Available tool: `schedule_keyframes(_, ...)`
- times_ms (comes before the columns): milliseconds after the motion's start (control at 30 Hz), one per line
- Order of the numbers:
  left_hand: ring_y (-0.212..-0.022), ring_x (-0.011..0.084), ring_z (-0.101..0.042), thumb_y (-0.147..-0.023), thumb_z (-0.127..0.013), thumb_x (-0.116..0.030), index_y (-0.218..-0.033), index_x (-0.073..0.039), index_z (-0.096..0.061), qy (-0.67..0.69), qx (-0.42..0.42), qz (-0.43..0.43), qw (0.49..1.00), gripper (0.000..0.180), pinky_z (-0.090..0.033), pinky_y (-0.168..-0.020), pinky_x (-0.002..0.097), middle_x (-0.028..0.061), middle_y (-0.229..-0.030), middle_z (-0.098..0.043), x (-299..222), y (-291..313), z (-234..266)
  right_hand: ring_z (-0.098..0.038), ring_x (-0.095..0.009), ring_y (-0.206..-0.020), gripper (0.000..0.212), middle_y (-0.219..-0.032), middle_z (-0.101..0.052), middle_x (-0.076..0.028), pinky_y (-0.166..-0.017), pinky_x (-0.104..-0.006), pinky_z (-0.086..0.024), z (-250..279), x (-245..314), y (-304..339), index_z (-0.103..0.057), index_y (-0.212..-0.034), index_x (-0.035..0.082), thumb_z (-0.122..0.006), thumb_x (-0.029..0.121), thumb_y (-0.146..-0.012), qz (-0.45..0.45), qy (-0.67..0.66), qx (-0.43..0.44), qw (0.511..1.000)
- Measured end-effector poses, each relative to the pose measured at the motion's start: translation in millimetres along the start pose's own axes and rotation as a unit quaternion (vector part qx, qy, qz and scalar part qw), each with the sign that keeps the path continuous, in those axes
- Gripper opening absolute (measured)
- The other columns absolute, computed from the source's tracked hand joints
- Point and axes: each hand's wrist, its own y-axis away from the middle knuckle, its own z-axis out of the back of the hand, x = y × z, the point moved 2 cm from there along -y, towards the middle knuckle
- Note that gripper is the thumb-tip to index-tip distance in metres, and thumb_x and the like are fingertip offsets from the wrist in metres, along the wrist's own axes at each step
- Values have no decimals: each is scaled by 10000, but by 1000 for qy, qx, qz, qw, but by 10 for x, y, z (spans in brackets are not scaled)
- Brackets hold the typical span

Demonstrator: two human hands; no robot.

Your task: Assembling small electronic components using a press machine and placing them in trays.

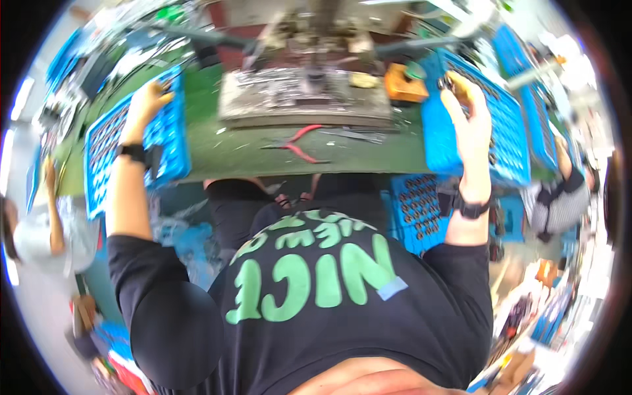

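My left hand (145, 108) is over the far part of a blue tray (176, 155) on the left, which holds rows of small dark parts. Its fingers are curled at the tray's far edge, and what they pinch is too blurred to name. Above another blue tray (442, 148) on the right, my right hand (471, 112) grips a small dark round metal part (446, 83) between thumb and fingers. Similar parts sit in that tray's pockets. Between the trays stands a metal press (315, 82) with a flat base plate (263, 105).
Red-handled pliers (301, 143) and thin metal tweezers (355, 135) lie before the press. An orange box (405, 84) stands beside the right tray. A lower blue tray of parts (421, 210) is near my right arm. Other people (559, 197) sit at both sides.
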Motion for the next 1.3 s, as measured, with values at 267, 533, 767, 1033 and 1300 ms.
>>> schedule_keyframes(267, -844, 166, -655, -813, -770, -186, -1108, -39, -609, 204, -105, -31, 973, 366, -520, -764, 301, 102, -991, -676, -136, 94, 47, -683, -245, -939, 448, -1033, -711, -145, -856, -344, -506, 1785, -2232, -821, -655, -1160, 54, -746, 318, -810, -123, 277, 1, 953)
schedule_keyframes(533, -851, 105, -626, -872, -710, -76, -1279, -58, -589, 398, -36, 20, 916, 425, -489, -724, 221, 43, -1110, -635, -487, 797, 56, -640, -212, -1047, 488, -1110, -697, -129, -941, -327, -470, 1717, -2383, -801, -664, -1163, -9, -787, 287, -795, -241, 288, 141, 916)
schedule_keyframes(767, -892, 95, -615, -849, -728, -74, -1288, -26, -570, 416, -66, 0, 907, 469, -470, -772, 219, 68, -1160, -628, -610, 1064, -42, -582, -209, -1159, 553, -1264, -618, -162, -987, -308, -432, 1695, -1741, -805, -570, -1295, -14, -701, 329, -880, -192, 289, 115, 931)
schedule_keyframes(1033, -832, 111, -628, -822, -758, -98, -1192, -54, -630, 459, -125, 57, 878, 394, -509, -727, 244, 61, -1046, -656, -1003, 1124, -62, -612, -227, -1051, 239, -1080, -666, -95, -953, -344, -457, 192, 179, 172, -702, -1070, 64, -707, 91, -832, 153, 157, -1, 976)
schedule_keyframes(1300, -944, 117, -613, -836, -735, -22, -1209, -1, -611, 550, -127, 104, 819, 394, -480, -863, 233, 52, -1080, -647, -1114, 1217, -87, -458, -340, -1219, 387, -1246, -536, -107, -1031, -450, -361, -1049, -106, 903, -626, -1195, 131, -720, 142, -820, 144, 152, -28, 977)
